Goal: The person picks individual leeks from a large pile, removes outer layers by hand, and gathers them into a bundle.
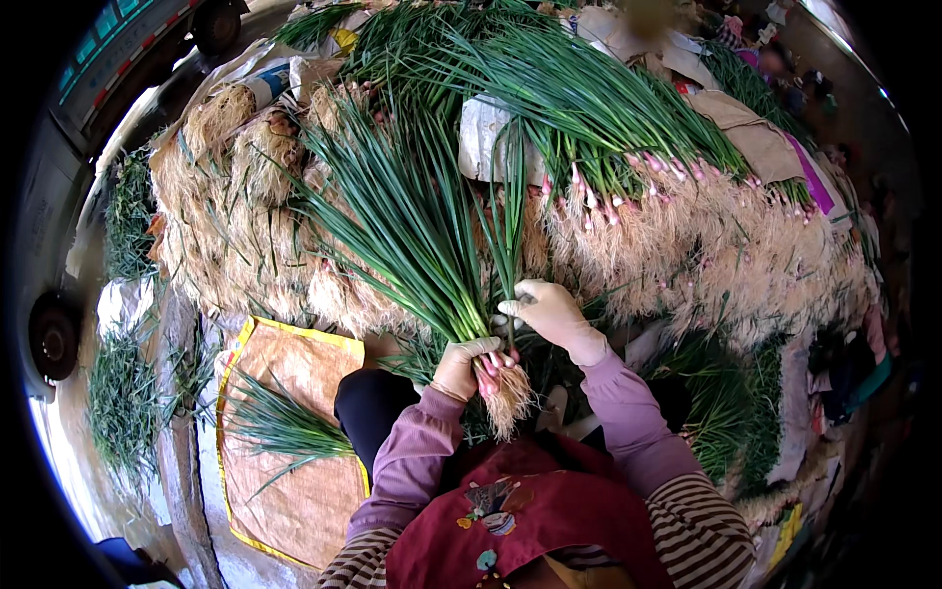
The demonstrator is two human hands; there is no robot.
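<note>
"How is the left hand (463,371) holding on?"

"Closed firmly around the big bunch of green onions (417,236), low down at the pale necks, just right of the frame's centre and below it."

"And the right hand (551,316)?"

"Just above and to the right of it. Its fingertips touch a thin strand of stalks (512,216) that stands apart from the main fan. I cannot tell whether they are pinched shut on it."

"Where does the bunch run from the grip?"

"The leaves spread toward the upper left of the frame. The pink bulbs (496,363) poke out right beside the left hand, with the stringy roots (508,404) hanging below them, over the top of the dark red apron (559,506)."

"What borders the hands?"

"Above, a root-covered heap (687,250) crosses the frame, with more leaves piled at upper right. The bunch's leaves overlap that heap. At lower left lies a tan sack (294,501) with a yellow hem; a smaller bunch (289,427) rests across its middle, and the dark-trousered knee (371,404) overlaps its right edge."
</note>
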